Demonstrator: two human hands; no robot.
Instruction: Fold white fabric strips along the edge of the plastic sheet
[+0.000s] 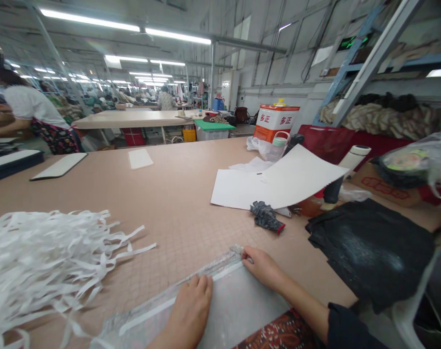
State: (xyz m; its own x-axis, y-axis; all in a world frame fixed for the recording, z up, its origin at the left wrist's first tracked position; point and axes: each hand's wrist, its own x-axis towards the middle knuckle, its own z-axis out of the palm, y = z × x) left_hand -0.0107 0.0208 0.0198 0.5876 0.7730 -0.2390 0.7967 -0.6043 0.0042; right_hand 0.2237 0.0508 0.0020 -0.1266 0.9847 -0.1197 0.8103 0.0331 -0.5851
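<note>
A greyish, half-translucent sheet (pixel 238 295) lies at the table's near edge. A white strip (pixel 151 314) runs along its far side, beside a crinkled grey border (pixel 206 266). My right hand (pixel 261 267) pinches the sheet's far right corner between thumb and fingers. My left hand (pixel 193 308) lies palm down across the strip, fingers close together and pressing on it. Dark red-brown patterned cloth (pixel 278 332) shows below the sheet. Left of my hands is a loose heap of white strips (pixel 49 261).
Beyond my right hand lie a grey knit glove (pixel 266 216) and large white sheets (pixel 271 182). Black cloth (pixel 373 247) hangs over the right edge near a thermos (pixel 346 167). White-topped panels (pixel 60 166) lie far left, near a person (pixel 39 109) in a white top.
</note>
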